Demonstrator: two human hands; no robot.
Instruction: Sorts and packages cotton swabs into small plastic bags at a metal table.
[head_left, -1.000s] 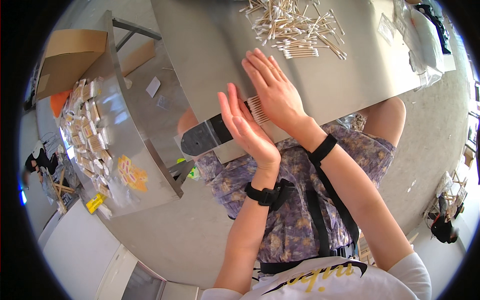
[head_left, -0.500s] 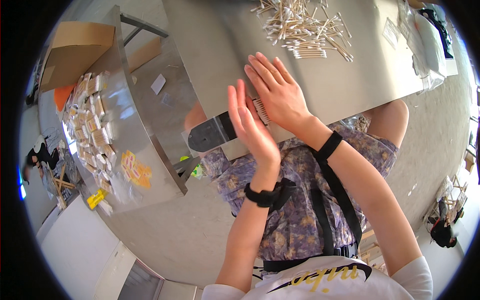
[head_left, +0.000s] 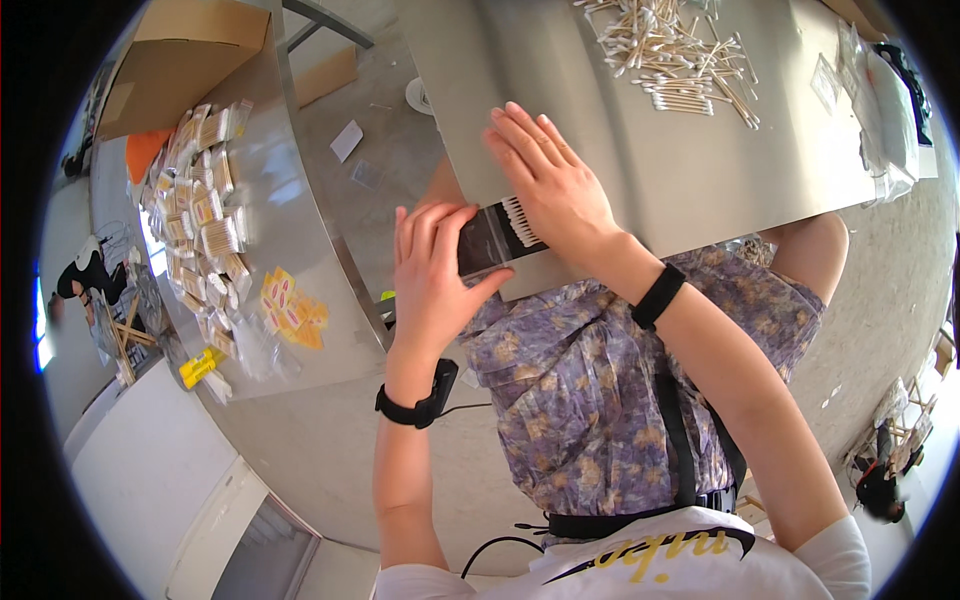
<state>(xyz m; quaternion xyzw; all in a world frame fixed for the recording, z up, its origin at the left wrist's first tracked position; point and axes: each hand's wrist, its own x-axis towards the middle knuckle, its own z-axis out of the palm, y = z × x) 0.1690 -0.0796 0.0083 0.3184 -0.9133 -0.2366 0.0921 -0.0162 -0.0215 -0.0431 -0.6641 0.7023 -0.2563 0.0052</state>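
Observation:
A row of cotton swabs (head_left: 518, 222) lies at the end of a flat black holder (head_left: 483, 243) with a shiny, clear-looking surface, at the near left edge of the metal table. My left hand (head_left: 432, 255) spans this holder, thumb on the near side and fingers on the far side. Its rounded outer end is hidden under that hand. My right hand (head_left: 560, 195) lies flat beside the row with fingers stretched out, covering part of the swabs. Whether its palm presses on them cannot be seen. Farther off lies a loose heap of cotton swabs (head_left: 670, 60).
A metal table (head_left: 450, 90) spreads before me. On a side table at left are many bagged swab packs (head_left: 205, 210), orange-yellow labels (head_left: 292, 308), a yellow packet (head_left: 200, 368) and a cardboard box (head_left: 195, 60). White plastic bags (head_left: 890, 120) lie at far right.
My left hand has moved left from beside the swab row and closed around the black holder. My right hand stays flat by the swabs. The whole view has shifted slightly.

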